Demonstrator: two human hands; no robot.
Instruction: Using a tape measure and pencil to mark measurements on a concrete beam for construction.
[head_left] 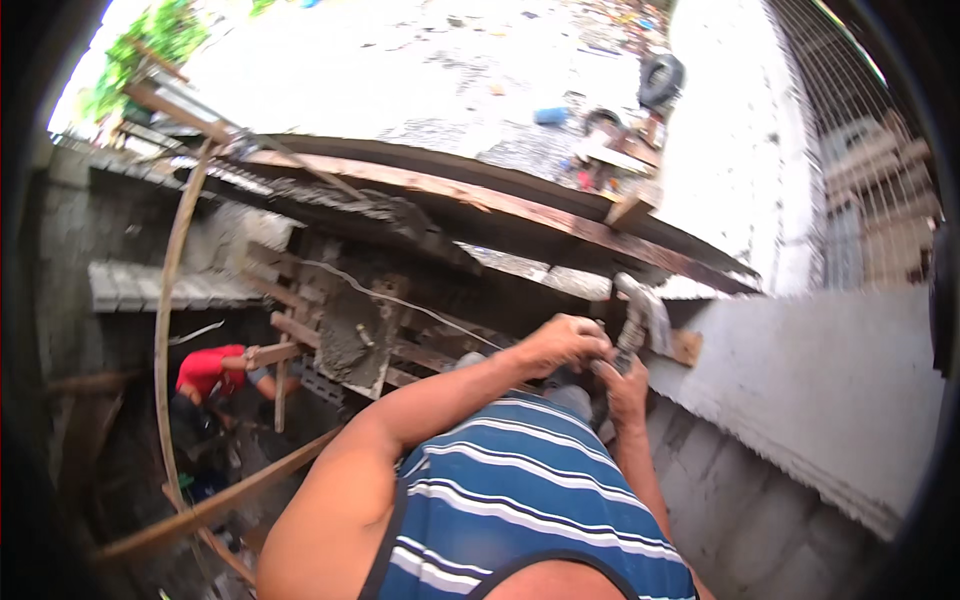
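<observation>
My left hand (568,342) is curled just left of a grey, dirty upright object (634,318), perhaps a pipe or tool, beside the wall; whatever its fingers hold is too small to make out. My right hand (626,385) grips the lower part of that object, a little below my left hand. A pale crumpled piece (655,315) hangs at its top. A short wooden piece (686,348) is just to the right.
A board (358,345) with wet mortar lies on wooden slats at my left. A person in red (208,375) works lower down. Long timbers (480,200) cross ahead, a concrete wall (800,380) stands at right, and rubble with a tire (661,80) lies beyond.
</observation>
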